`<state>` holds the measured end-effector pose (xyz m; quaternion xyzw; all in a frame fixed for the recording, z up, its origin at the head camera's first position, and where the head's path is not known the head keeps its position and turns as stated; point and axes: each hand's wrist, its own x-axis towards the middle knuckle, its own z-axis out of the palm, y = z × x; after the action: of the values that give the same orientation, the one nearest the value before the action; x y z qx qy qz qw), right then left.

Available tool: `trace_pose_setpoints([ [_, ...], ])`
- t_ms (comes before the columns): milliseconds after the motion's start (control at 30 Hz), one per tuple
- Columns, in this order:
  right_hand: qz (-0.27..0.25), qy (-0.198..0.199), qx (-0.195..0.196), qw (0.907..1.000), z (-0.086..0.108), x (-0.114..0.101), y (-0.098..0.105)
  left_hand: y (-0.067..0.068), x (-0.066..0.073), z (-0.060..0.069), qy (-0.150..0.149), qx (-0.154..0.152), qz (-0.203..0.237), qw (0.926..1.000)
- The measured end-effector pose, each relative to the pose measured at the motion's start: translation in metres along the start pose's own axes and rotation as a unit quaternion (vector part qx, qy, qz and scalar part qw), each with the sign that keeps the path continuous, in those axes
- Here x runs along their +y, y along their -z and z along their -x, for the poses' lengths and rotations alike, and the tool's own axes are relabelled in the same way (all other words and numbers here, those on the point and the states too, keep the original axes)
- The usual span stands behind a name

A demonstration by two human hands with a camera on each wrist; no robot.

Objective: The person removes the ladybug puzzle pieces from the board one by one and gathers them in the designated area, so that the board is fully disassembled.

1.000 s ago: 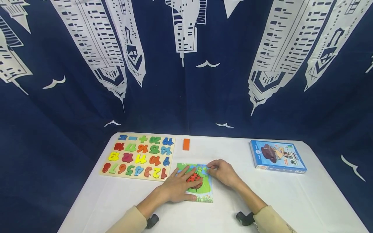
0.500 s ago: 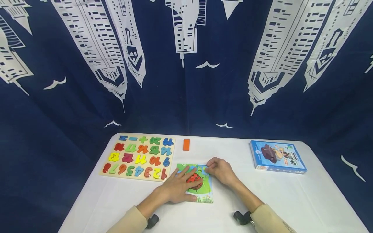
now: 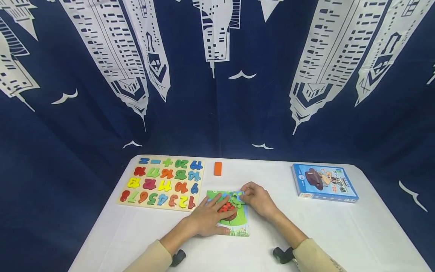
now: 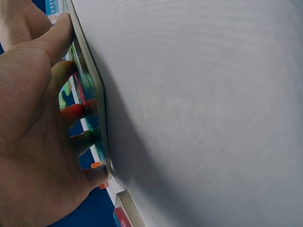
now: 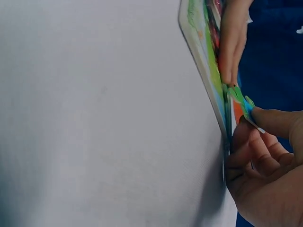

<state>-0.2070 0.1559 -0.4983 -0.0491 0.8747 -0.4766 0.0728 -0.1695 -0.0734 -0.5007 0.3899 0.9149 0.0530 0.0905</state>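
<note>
A square ladybug jigsaw puzzle (image 3: 242,218) lies flat on the white table. My left hand (image 3: 206,220) rests on it with fingers spread, covering much of its left side; in the left wrist view the fingertips (image 4: 97,176) touch its face. At the puzzle's far right corner, my right hand (image 3: 259,201) pinches a green and blue puzzle piece (image 5: 244,101) between thumb and fingers. That piece is raised and tilted over the board, as the right wrist view shows. Whether its lower edge touches the board is hard to tell.
Left of the puzzle lies a wooden number board (image 3: 159,183) with colourful numerals. An orange block (image 3: 217,169) sits beyond the puzzle. A blue illustrated box (image 3: 324,183) stands at the back right, and a dark patterned curtain (image 3: 217,109) hangs behind the table (image 3: 268,173).
My right hand has shifted slightly away from me, and the piece in its fingers has come up at a tilt from the puzzle's far right corner. The left hand has stayed put.
</note>
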Motion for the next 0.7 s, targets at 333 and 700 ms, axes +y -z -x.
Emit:
trace_pose_setpoints([
  [333,-0.088,-0.047,0.0,0.995,0.01,0.011,0.03,-0.001,-0.002,0.0,0.001,-0.003,0.005,1.0],
  [700,-0.102,-0.056,0.021,0.993,0.025,0.032,0.066,0.003,0.001,0.002,-0.005,-0.001,0.004,1.0],
])
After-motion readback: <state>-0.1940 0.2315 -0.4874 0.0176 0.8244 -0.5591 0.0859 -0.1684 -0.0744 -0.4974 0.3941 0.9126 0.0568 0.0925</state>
